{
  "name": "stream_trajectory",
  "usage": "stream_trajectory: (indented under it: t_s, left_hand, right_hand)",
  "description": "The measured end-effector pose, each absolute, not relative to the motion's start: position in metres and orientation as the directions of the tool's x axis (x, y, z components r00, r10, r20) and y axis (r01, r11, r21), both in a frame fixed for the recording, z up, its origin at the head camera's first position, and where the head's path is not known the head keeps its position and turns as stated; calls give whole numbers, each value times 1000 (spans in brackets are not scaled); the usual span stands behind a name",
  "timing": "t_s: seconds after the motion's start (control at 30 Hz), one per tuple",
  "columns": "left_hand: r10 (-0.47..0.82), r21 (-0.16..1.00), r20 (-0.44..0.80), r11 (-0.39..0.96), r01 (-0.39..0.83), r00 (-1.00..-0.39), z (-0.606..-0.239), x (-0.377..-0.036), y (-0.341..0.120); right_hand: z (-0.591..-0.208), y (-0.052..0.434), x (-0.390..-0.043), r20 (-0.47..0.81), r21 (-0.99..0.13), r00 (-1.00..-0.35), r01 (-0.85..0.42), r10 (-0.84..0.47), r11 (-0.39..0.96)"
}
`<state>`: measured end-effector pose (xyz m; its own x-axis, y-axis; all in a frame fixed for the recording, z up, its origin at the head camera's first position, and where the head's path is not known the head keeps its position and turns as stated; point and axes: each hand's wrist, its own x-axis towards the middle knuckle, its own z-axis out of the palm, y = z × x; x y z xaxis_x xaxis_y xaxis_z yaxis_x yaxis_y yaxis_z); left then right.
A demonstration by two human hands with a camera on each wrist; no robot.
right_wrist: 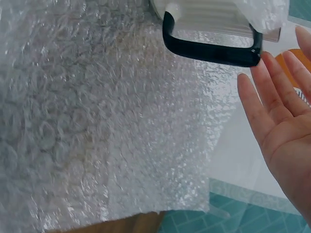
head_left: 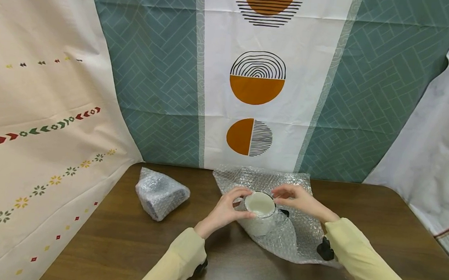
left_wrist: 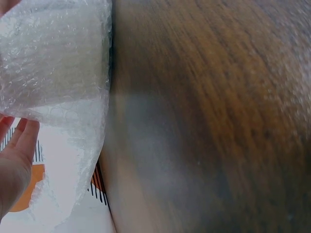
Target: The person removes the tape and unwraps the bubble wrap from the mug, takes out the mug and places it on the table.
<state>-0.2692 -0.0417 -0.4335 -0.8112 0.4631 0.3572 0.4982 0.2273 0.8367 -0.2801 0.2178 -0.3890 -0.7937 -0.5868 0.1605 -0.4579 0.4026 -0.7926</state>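
Note:
A white mug [head_left: 260, 205] with a dark rim stands upright on a sheet of bubble wrap [head_left: 309, 239]. Part of the sheet wraps around the mug's front and left side. My left hand [head_left: 223, 211] holds the mug from the left through the wrap, thumb in front and fingers behind, close to the rim. On the other side, my right hand [head_left: 294, 199] is beside the mug's right rim. In the right wrist view, its fingers [right_wrist: 272, 94] reach out fairly straight, tips right by the black handle [right_wrist: 214, 52], which is outside the wrap.
A bundle covered in bubble wrap [head_left: 161, 194] lies on the brown wooden table [head_left: 97, 244] at the left. Behind the table hangs a patterned curtain [head_left: 153, 86]. The loose sheet stretches toward the back edge and the front right.

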Motion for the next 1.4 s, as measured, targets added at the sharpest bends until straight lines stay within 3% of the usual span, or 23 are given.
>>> stream_trajectory:
  t_s: [0.3,0.83,1.1,1.4]
  left_hand:
    - [493,846,345,206,492,-799,-400,-247,-41]
    - [515,832,298,272,483,-803,-395,-254,-38]
    - [579,755,219,409,512,-786,-400,-276,-41]
    - [625,635,289,442,634,-725,-389,-291,-40]
  right_hand:
    - [-399,216,-283,141,-826,-784,-430,-605,364]
    - [-408,216,-279,87,-874,-814,-339,-575,348]
    - [-407,216,-276,74,-884,-828,-312,-555,348]
    - [-405,213,-275,54,-889,-839,-287,-541,357]
